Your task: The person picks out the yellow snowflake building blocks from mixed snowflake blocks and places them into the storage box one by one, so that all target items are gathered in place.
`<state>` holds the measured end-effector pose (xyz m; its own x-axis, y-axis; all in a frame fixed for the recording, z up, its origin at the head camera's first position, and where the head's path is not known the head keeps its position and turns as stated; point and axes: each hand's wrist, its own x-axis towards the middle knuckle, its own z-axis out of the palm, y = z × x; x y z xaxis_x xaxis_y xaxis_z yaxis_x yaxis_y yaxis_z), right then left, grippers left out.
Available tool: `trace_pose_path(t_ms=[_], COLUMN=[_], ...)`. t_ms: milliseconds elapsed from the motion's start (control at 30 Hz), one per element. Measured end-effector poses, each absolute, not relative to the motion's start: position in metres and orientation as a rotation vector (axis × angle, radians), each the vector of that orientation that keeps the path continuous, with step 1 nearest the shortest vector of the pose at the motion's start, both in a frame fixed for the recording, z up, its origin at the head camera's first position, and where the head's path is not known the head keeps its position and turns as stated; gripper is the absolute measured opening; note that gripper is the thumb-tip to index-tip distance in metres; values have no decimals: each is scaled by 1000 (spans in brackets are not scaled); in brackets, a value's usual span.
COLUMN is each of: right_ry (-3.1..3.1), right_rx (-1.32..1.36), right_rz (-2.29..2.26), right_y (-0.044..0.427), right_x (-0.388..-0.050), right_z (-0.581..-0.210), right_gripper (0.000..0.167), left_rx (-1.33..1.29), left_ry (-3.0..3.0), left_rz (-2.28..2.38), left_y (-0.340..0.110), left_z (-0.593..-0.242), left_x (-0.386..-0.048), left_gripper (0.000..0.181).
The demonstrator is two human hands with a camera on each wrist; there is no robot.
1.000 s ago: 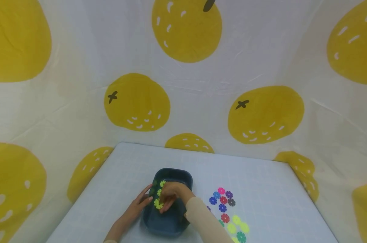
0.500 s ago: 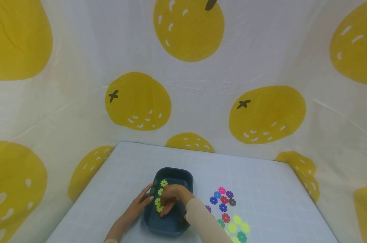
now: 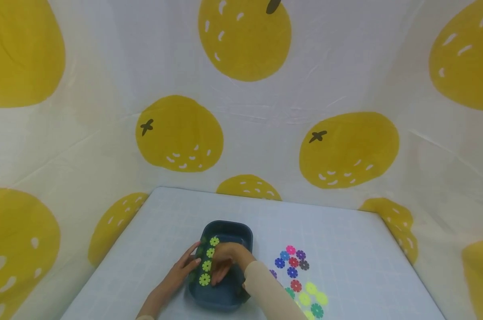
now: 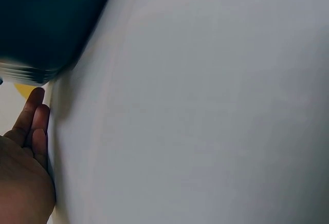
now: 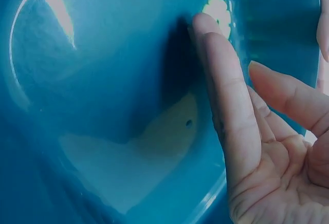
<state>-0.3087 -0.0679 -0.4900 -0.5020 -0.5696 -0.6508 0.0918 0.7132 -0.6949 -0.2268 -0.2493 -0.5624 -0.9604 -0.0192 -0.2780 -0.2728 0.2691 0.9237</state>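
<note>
A dark blue-green tray [image 3: 221, 297] stands on the white cloth. Down its left side lie several yellow-green notched discs in a row, the lowest disc [image 3: 204, 279] apart from the one above. My right hand [image 3: 227, 258] is inside the tray, just right of the row. In the right wrist view its fingers [image 5: 231, 100] extend to a disc [image 5: 218, 14], with nothing gripped and the thumb apart. My left hand [image 3: 183, 269] rests at the tray's left rim, fingers extended; in the left wrist view the hand [image 4: 24, 172] is beside the tray [image 4: 46, 18].
Right of the tray, loose discs lie on the cloth: a cluster of blue, pink, purple, red and dark ones [image 3: 292, 262], and nearer, yellow-green ones [image 3: 321, 298] with green and red ones. A fruit-patterned curtain [image 3: 261, 142] hangs behind and at both sides.
The lowest disc in the row has shifted toward the tray's near end, leaving a gap from the disc it touched before. Both hands have stayed nearly in place.
</note>
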Motion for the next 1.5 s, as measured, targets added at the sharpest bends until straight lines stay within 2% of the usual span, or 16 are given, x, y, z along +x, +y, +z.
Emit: trace_pose_path(t_ms=[367,667,967,1200,1500], right_ry=[1903,1862,1918,1993,2008], right_rx=[-408,-336,-280,-206,-104], right_rz=[-1021,-1124,-1180,-1233,-1299], right_y=[-41,-8,58,118,173], right_x=[-314,-320,-320,-307,-287], right_z=[-471,-457,-450,-455,-468], right_gripper=[19,25,31,32,35], left_rx=[-259,-232,-157,-148,-162], left_ry=[2344,2373,2420,2407,2397], left_rz=[1746,1735,1717,1708,1698], left_y=[-245,-246,-250,-252,-250], left_z=[-564,-568,-566,-563,-560], left_x=[-227,-228,-229,-229,-227], left_gripper=[65,67,66,67,66])
